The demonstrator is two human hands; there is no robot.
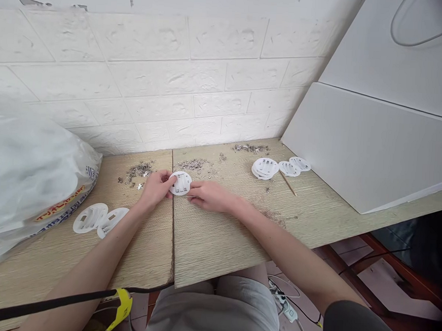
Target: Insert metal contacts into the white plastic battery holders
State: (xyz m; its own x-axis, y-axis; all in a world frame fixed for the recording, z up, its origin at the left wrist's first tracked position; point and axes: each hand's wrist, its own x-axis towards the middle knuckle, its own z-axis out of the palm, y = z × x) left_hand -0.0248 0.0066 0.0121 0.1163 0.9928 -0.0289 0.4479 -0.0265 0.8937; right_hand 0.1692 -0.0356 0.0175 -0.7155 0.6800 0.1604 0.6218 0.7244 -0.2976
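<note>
My left hand [156, 188] grips a round white plastic disc [180, 184] by its left side, thumb on top. Small metal clips sit in the disc's slots. At the disc's right edge, my right hand [209, 194] is closed, with a thin stick [184, 197] jutting from its fingers below the disc. Behind the disc lies a pile of small metal clips [193, 164], and another clip pile [139, 170] is beyond my left hand.
More white discs [90, 218] lie at left, partly under my left forearm. At right are a stack of discs [265, 167], two overlapping discs [298, 164] and a wooden stick [289, 185]. A large plastic bag [31, 175] stands left; a white panel [370, 148] leans right.
</note>
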